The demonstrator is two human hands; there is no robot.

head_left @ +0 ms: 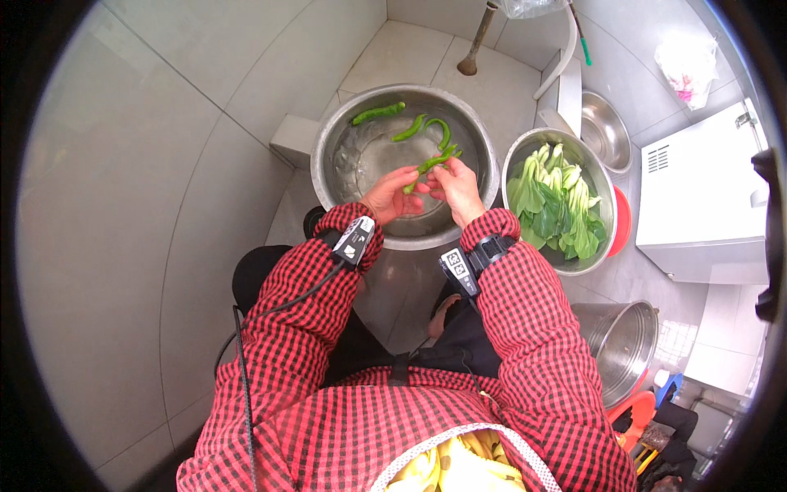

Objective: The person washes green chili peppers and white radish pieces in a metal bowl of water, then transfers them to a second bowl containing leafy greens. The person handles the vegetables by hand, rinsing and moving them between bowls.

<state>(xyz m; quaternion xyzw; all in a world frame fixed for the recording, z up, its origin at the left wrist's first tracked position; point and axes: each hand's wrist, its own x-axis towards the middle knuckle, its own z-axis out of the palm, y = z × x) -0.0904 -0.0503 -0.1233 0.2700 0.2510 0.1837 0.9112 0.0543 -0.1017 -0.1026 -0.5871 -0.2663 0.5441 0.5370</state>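
Over a wide metal basin [323, 178] of clear water, a long green pepper [433, 162] is held slantwise between my two hands. My left hand [393, 195] pinches its lower end between thumb and fingers. The fingertips of my right hand [460, 187] grip it near the middle; part of the pepper is hidden behind them. Towards the far side of the basin lie a thick green pepper [378, 114], a shorter green pepper [409, 128] and a curled green pepper [440, 128]. Another green tip shows just beyond my right fingers.
To the right stands a metal bowl of leafy bok choy [556, 203], partly over a red basin [622, 221]. Behind it is another metal bowl [605, 129]. A metal bucket [621, 344] stands lower right, near a white cabinet [701, 190]. Tiled wall [123, 215] rises at left.
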